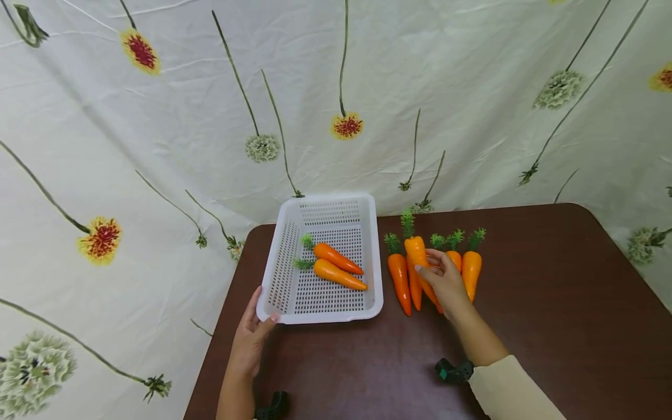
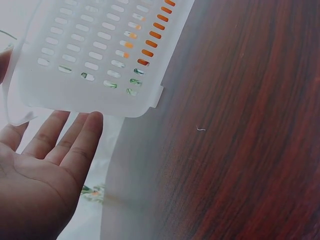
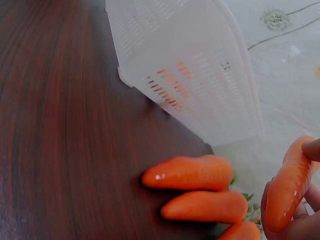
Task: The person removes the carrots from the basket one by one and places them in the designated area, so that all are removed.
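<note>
There are no words, numbers, labels or signs to read anywhere, not on the white basket (image 1: 321, 315), the orange carrots (image 1: 399, 280), the brown table (image 1: 551, 303) or the flower cloth (image 1: 336, 87) behind.

Brown table (image 1: 551, 303), white basket (image 1: 370, 256), loose carrots (image 1: 399, 280)

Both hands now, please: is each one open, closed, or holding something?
Left hand: open, straight fingers against the white perforated plastic basket.
Right hand: closed, its grip around an orange plastic carrot.
</note>
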